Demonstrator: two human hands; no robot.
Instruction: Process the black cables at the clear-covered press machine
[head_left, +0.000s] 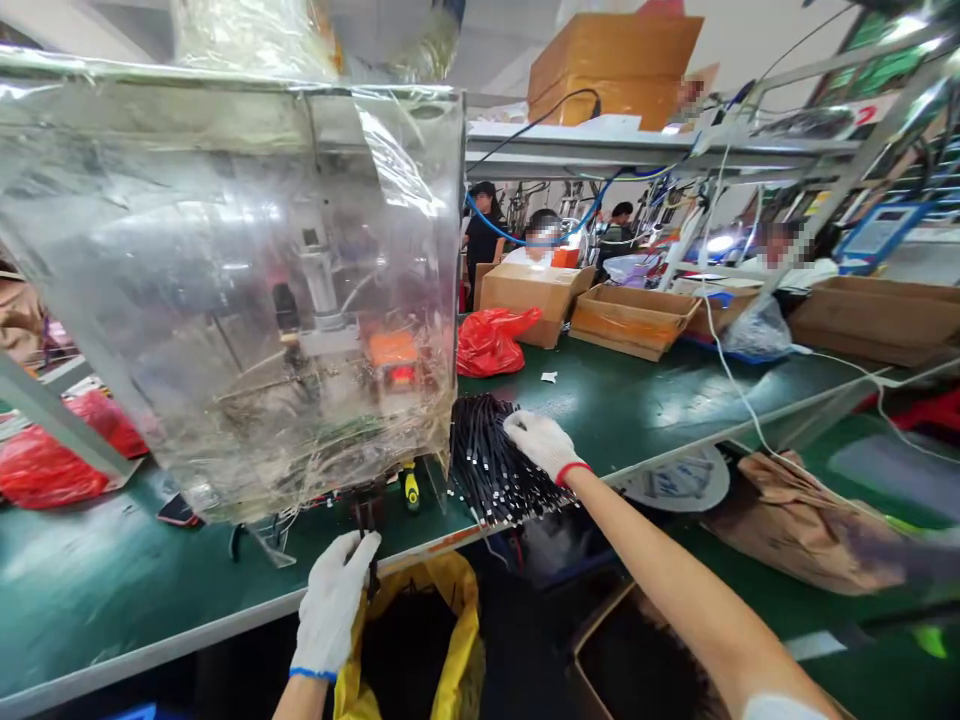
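My left hand [327, 606], in a white glove with a blue cuff, is at the table's front edge below the clear-walled machine cover [225, 250]. Its thumb and fingers are closed on a thin black piece, probably a cable, mostly hidden by the glove. My right hand [541, 444], in a white glove with a red cuff, rests at the upper right side of a pile of black cables [487, 465] with shiny metal ends. Its fingers curl down into the cables; their tips are hidden. Under my left hand hangs a yellow bag [466, 620] with a dark inside.
A yellow-and-black tool [410, 488] lies beside the cover. Behind the cables sit a red plastic bag [495, 342] and cardboard boxes [634, 318]. A shelf [660, 148] crosses above, and a white cord [724, 360] hangs on the right. Several people are across the table.
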